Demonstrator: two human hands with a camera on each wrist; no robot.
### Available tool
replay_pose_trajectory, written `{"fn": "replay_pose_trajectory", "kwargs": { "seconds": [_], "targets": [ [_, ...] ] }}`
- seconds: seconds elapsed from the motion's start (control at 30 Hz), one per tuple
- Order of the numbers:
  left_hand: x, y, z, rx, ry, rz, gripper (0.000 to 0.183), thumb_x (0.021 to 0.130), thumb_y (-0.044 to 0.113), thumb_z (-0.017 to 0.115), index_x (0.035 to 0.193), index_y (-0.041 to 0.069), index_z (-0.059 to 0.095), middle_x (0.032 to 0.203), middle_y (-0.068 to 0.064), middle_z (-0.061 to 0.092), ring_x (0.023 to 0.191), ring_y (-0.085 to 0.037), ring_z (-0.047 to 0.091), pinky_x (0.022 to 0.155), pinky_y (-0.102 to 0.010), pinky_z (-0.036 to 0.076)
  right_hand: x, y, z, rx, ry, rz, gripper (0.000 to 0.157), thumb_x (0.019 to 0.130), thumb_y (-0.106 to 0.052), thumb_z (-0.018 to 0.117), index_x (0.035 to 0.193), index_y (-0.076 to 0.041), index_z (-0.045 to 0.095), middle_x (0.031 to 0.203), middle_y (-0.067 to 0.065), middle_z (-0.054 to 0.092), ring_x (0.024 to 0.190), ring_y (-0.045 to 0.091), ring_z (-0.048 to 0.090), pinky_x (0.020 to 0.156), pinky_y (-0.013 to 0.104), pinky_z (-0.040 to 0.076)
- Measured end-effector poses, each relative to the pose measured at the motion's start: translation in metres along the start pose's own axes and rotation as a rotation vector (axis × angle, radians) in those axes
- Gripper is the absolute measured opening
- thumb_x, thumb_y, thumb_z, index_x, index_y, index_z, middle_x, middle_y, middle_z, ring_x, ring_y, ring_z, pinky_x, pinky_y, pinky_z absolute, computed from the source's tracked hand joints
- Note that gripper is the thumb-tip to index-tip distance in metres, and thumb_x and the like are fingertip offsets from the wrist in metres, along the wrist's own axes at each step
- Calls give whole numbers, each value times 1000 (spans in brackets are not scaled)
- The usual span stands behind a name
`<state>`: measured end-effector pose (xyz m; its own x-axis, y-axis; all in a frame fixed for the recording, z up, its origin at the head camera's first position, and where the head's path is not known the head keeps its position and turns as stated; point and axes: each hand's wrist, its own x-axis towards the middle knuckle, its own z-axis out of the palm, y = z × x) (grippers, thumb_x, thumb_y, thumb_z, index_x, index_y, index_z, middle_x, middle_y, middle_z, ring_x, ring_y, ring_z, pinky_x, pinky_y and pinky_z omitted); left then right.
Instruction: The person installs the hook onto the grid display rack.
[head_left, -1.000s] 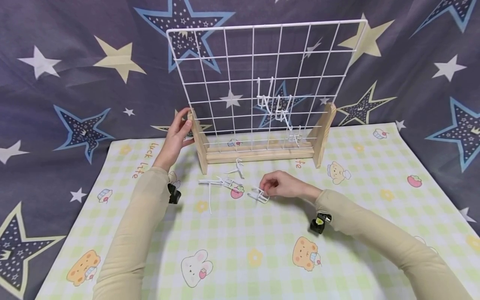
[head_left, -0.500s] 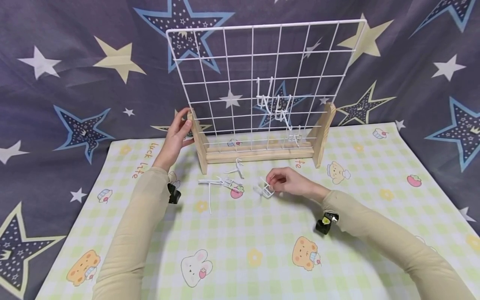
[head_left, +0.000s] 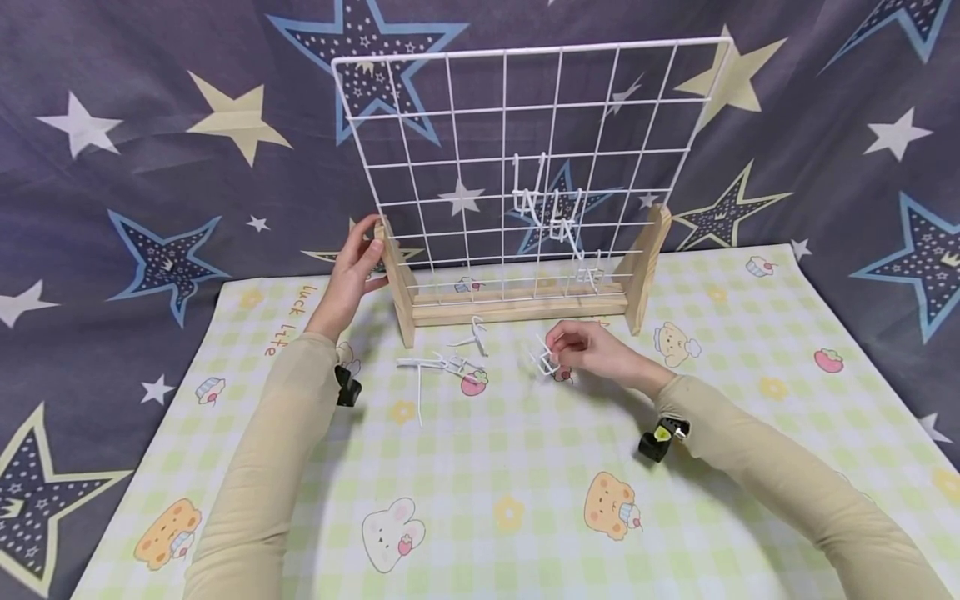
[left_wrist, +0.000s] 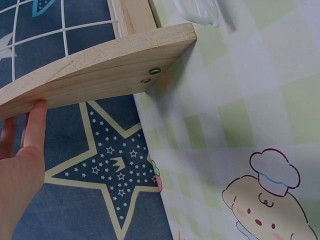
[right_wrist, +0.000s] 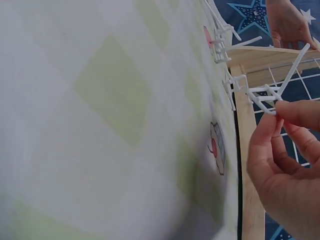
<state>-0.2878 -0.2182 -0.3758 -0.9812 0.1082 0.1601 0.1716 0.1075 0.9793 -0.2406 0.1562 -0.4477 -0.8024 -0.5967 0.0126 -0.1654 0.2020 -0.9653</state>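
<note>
While left wrist reveals screws [left_wrist: 154, 71], right fingers [right_wrist: 261, 150] pinch hook [right_wrist: 294, 70], left fingers [left_wrist: 35, 127] hold stand [head_left: 517, 313].

Surface [head_left: 480, 450]: green-and-white check, printed with cartoon animals, flowers, strawberries and lettering. Near the far edge, a wire-grid stand [head_left: 517, 312] with wooden ends and base rests upright on it. In front of the stand's left half, loose white hooks [head_left: 450, 365] lie overlapping in a cluster; exact count not determinable. A single white hook [head_left: 480, 337] lies between cluster and stand.
</note>
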Motion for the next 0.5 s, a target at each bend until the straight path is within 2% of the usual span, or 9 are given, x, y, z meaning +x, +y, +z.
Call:
{"fn": "replay_pose_trajectory", "kwargs": {
  "seconds": [0.23, 0.5],
  "targets": [
    [0, 0, 1, 1, 0, -3, 51, 105, 32, 41, 153, 23, 26, 138, -18, 39, 129, -30, 40, 103, -58, 37, -3, -3, -5, -8, 19, -8, 21, 80, 15, 57, 101, 9, 59, 91, 18, 62, 83, 21, 60, 74, 25, 53],
    [1, -1, -1, -1, -2, -3, 51, 104, 34, 41, 152, 23, 27, 137, -17, 40, 128, -29, 41, 103, -58, 38, -7, -13, -13, -48, 44, -36, 19, 82, 13, 56, 101, 10, 60, 94, 17, 61, 88, 22, 58, 82, 26, 51]
  ]
}}
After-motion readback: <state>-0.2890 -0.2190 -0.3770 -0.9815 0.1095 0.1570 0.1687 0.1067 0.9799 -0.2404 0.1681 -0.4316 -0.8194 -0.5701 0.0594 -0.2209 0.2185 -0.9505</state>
